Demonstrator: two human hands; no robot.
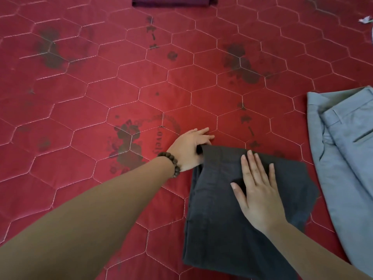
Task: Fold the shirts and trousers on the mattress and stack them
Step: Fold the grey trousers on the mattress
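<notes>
So the dark grey trousers point(238, 209) were lying folded on the red quilted mattress point(121, 87), down near the front edge, a bit right of centre. The left hand point(189, 150) was at the far left corner of the fold, thumb tucked under the cloth and the fingers point(203, 134) stretched out mostly straight past it onto the mattress, so it looked like a pinch on that top corner. That wrist had a wooden bead bracelet point(171, 162) on it. The right hand point(258, 190) was lying flat on top of the trousers, fingers straight and slightly spread, pressing the fabric down and not gripping anything.

Just to the right, a light grey pair of trousers point(343, 148) was lying on the mattress, waistband and pocket showing, apart from the dark pair. Way at the far edge there was a folded dark maroon garment point(173, 2), only partly in view. A small white scrap point(365, 19) was lying at the far right.
</notes>
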